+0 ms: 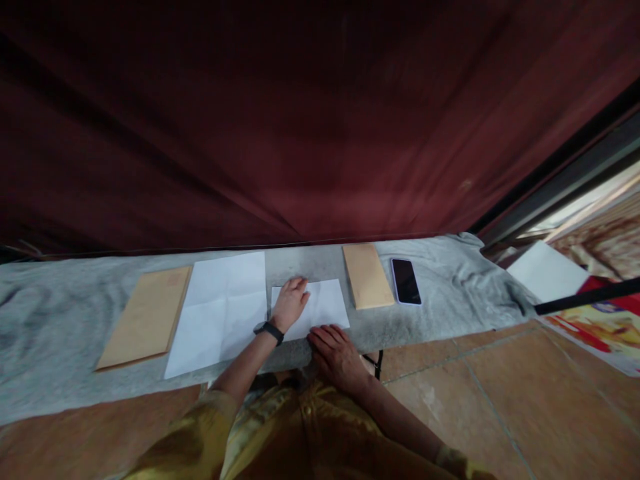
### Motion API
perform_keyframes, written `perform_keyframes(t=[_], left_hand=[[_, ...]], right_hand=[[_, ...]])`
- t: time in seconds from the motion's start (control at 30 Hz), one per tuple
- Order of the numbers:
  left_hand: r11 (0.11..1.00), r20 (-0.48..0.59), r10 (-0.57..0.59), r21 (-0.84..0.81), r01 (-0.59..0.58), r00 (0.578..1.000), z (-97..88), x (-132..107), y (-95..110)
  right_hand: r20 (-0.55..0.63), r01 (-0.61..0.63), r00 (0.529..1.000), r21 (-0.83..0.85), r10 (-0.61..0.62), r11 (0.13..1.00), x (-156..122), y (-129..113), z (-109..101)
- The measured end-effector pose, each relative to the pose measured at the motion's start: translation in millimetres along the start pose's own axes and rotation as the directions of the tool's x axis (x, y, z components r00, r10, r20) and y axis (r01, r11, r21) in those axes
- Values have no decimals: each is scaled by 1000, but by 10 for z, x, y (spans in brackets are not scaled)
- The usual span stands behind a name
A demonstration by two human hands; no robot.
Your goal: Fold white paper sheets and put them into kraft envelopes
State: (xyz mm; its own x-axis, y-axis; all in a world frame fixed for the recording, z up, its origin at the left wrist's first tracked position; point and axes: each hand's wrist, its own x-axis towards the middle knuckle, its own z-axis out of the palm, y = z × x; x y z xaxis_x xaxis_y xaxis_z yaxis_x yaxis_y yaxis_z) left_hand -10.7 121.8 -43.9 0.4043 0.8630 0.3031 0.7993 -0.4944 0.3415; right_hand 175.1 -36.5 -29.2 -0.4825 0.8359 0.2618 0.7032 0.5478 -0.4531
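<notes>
A folded sheet of white paper (325,303) lies on the grey cloth directly in front of me. My left hand (291,303), with a dark watch on its wrist, rests on the left part of this sheet, fingers laid on the paper. At the near edge, my right hand (337,353) lies palm down with its fingers stretched out, the tips touching the sheet. Just left of it is a larger stack or sheet of white paper (225,300) with visible creases. Two brown envelopes flank the papers: a larger envelope (147,317) at left and a smaller envelope (369,277) at right.
A phone (407,281) lies right of the smaller envelope. Grey cloth (450,287) covers the narrow work surface. A dark red curtain (320,133) hangs behind it. At right are a white box (547,270), a colourful printed package (600,327) and a dark bar (585,298).
</notes>
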Motion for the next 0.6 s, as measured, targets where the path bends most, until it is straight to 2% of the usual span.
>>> perform_keyframes(t=[0.1,0.2,0.37,0.47,0.6], left_hand=[[1000,26,-2,5,2,1000,-24,-1,50],[1000,35,2,0,-2,999,-52,-99,130],[986,85,160,-56,-156,983,-79,-474,260],[979,125,202,-44,-198,971,-98,-650,298],[982,153,185,-1,-187,971,-119,-661,299]], right_hand=[[4,2,1000,-13,-2,1000,23,-8,-8],[8,-5,1000,-24,6,1000,40,-17,-14],[-3,-24,1000,-36,24,999,28,-12,25],[-11,-27,1000,-33,26,999,13,-4,51],[-25,-20,999,-39,19,999,7,10,69]])
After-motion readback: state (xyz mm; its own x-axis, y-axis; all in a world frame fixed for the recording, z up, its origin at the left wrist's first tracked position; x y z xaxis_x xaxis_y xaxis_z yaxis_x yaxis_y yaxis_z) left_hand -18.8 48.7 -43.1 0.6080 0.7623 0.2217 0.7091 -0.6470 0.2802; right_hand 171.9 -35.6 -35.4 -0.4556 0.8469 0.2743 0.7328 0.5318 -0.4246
